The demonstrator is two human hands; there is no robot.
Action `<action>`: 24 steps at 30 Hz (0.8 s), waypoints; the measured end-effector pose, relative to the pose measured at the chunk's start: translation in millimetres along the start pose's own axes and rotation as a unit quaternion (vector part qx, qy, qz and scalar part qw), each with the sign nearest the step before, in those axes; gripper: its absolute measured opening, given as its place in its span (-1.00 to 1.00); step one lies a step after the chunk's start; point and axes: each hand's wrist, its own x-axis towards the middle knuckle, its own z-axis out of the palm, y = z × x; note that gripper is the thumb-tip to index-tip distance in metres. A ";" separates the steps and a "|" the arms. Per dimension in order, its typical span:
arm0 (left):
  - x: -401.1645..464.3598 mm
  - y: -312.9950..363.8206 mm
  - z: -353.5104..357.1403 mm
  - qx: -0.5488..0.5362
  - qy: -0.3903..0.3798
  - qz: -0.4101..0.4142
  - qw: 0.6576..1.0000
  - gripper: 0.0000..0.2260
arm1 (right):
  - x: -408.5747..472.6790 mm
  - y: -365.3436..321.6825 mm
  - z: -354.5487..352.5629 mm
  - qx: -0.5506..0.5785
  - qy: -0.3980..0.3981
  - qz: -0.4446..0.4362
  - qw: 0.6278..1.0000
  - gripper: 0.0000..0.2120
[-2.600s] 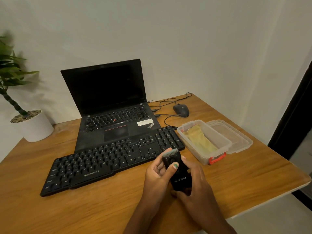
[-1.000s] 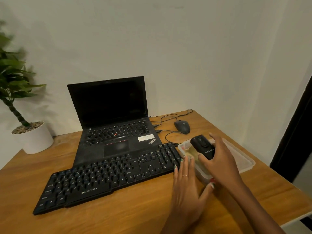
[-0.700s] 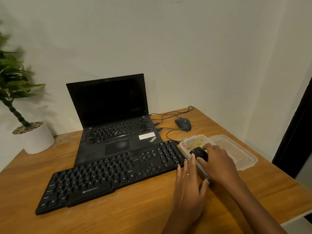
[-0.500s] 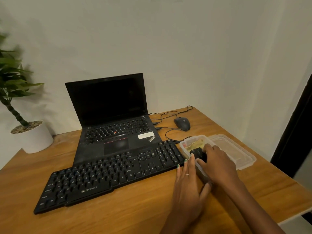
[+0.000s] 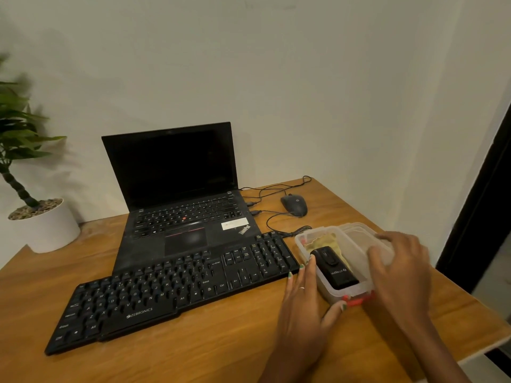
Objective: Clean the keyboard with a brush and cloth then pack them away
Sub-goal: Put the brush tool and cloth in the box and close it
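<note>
The black keyboard (image 5: 171, 294) lies across the wooden desk in front of a laptop. To its right stands a clear plastic container (image 5: 331, 295) with a red clip at its near end. The black brush (image 5: 333, 269) lies inside it on the yellow cloth (image 5: 329, 240). My left hand (image 5: 301, 313) clasps the container's near left corner, fingers along the left wall and thumb at the near end. My right hand (image 5: 398, 269) lies over the clear lid (image 5: 356, 230) just right of the container, with its fingers curled on it.
An open black laptop (image 5: 177, 172) stands behind the keyboard. A black mouse (image 5: 294, 204) and its cables lie behind the container. A white plant pot (image 5: 44, 225) sits at the far left. The desk's right edge (image 5: 481, 352) runs close by my right arm.
My right hand carried the brush from the desk front into the container, set it on the cloth, let go, and moved right onto the lid. My left hand went to the container's side.
</note>
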 end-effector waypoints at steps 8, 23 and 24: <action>1.5 -0.4 -1.5 0.011 -0.005 -0.005 1.000 -0.25 | 19.9 73.5 6.5 -0.186 -0.216 0.158 0.945 -0.43; 0.0 -2.0 2.8 0.000 -0.002 -0.003 1.000 -0.24 | 8.9 21.9 -17.4 0.216 -0.139 0.155 0.954 -0.60; -0.2 -2.2 2.6 -0.004 -0.004 -0.006 1.000 -0.24 | 5.0 16.1 -15.6 0.200 -0.142 0.115 0.963 -0.61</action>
